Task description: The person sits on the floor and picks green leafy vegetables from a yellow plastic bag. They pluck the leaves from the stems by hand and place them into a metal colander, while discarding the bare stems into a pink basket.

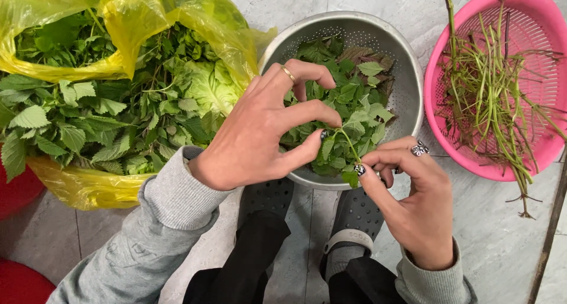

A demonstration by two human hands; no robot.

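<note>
Both our hands pinch one leafy sprig (345,140) over the metal colander (407,73): left hand (260,129) grasping its leaves, right hand (407,192) its stem at five o'clock.

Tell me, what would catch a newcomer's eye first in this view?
Probably the two hands at the centre: the left hand and right hand pinch a leafy sprig over a metal colander of picked leaves. At left, a yellow plastic bag spills green herbs; at right, a bright pink basket holds bare stems.
</note>
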